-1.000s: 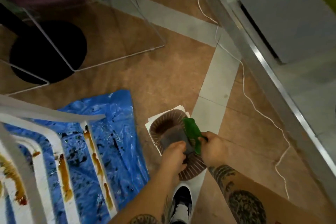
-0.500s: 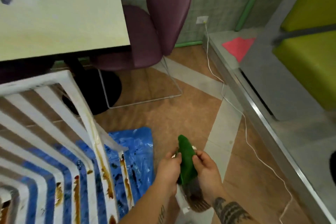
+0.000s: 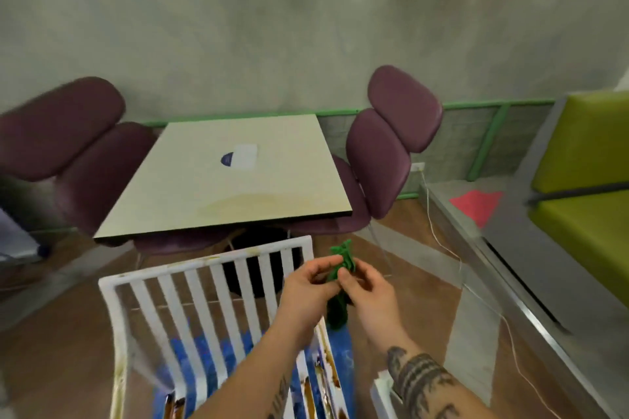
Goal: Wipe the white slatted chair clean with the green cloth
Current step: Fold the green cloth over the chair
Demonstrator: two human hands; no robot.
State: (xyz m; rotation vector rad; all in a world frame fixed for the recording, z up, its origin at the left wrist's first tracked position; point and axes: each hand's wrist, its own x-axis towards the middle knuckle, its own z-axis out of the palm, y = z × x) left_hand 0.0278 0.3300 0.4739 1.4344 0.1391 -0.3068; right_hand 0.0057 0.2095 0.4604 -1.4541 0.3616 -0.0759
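Your left hand [image 3: 311, 286] and right hand [image 3: 366, 289] both pinch green cloth [image 3: 342, 269], bunched, held in air between them, just right of white slatted chair [image 3: 218, 289]. Cloth not touching chair. Brown stains on chair slats, lower right. Blue sheet [image 3: 211, 360] under chair. Table [image 3: 231, 177] beyond.

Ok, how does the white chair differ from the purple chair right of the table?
The white chair has a back of thin slats with gaps; the purple chair has solid padded lobes. The white chair carries brown stains; the purple chair shows none. The white chair stands nearest the camera; the purple chair is pulled up to the table. Both stand upright.
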